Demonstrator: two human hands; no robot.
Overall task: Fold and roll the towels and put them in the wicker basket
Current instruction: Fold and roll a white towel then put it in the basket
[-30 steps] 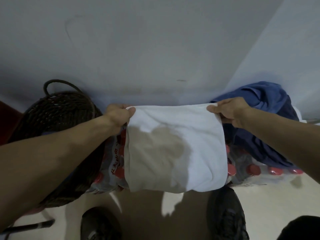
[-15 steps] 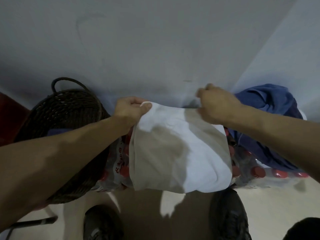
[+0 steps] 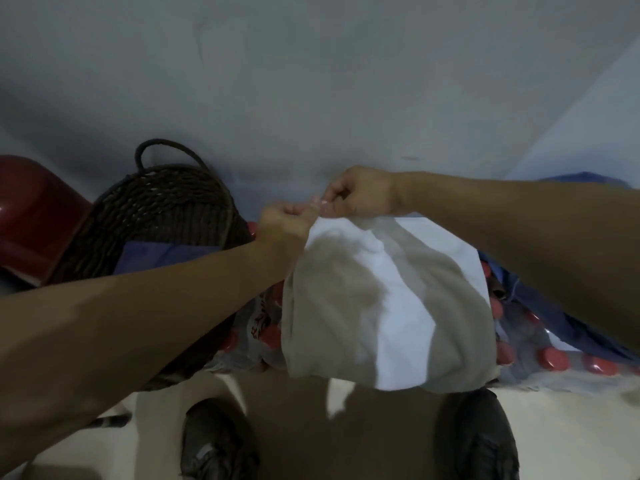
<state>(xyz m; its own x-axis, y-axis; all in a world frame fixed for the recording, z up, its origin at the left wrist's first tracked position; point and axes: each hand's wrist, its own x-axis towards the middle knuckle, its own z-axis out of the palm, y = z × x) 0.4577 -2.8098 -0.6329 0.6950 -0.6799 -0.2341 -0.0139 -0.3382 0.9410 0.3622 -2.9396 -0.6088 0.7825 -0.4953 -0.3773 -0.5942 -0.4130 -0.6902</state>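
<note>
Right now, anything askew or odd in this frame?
Nothing damaged or spilled. Both hands, left hand and right hand, pinch the white towel at its top, which hangs in mid-air over shrink-wrapped red-capped bottles, not a table. The wicker basket already holds blue cloth.

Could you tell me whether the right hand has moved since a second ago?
Yes. The right hand has swung left, away from the blue cloth pile toward the basket, and now meets the left hand at the white towel's top.

Matt white cloth towel [image 3: 388,299]; rough dark woven wicker basket [image 3: 156,206].
</note>
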